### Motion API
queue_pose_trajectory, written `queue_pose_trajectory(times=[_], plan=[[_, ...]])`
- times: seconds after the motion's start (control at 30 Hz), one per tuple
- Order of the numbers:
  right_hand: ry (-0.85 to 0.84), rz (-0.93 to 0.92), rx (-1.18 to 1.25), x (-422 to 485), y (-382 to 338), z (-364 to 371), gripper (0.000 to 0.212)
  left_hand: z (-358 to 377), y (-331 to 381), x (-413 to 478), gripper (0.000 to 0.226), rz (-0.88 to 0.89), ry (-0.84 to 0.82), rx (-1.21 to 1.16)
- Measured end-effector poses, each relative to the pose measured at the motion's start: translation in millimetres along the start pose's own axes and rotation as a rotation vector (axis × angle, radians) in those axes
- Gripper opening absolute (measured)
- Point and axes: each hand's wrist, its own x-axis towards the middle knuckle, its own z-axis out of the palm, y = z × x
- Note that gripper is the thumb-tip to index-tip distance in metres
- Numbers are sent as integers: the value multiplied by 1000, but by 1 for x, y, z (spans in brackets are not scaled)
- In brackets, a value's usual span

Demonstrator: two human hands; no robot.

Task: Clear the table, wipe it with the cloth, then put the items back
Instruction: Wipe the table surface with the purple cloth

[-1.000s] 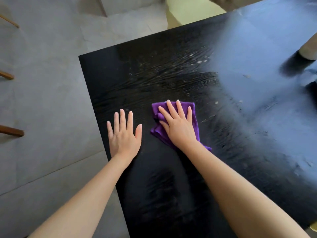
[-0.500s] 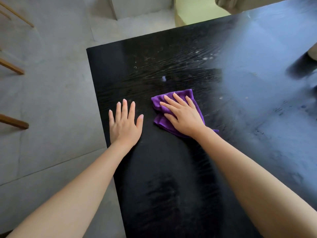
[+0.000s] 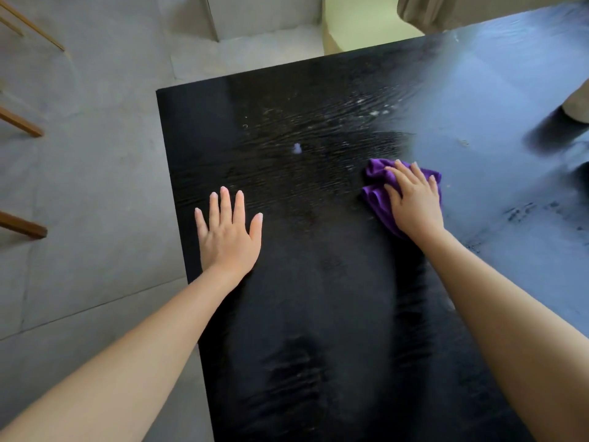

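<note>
A black wood-grain table [image 3: 287, 314] fills the middle and right of the view. My right hand [image 3: 414, 202] presses flat on a crumpled purple cloth [image 3: 376, 194] on the tabletop, right of centre. My left hand [image 3: 228, 231] lies flat on the table near its left edge, fingers spread, holding nothing. A small pale speck [image 3: 297, 149] sits on the table beyond the hands, with whitish smears [image 3: 373, 111] farther back.
Grey tiled floor [image 3: 79, 186] lies left of the table edge. Wooden chair legs [image 3: 22, 122] stick in from the far left. A beige object [image 3: 577, 106] stands on the table at the right edge. A pale green block [image 3: 357, 30] stands beyond the far edge.
My right hand has slid the purple cloth to the right and slightly away across the table. My left hand has stayed flat in about the same spot.
</note>
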Motion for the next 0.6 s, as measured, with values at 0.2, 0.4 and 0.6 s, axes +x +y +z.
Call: queue_pose_trajectory(times=[0.2,0.4,0.6], plan=[[25,167,80,65,-24,11,40,3,0,1,65,2,24,7],[-16,113,91,93,-57,26,41,3,0,0,65,7,35,11],[-73,-23,119,95,-93,36,42,4,3,0,65,-7,29,30]])
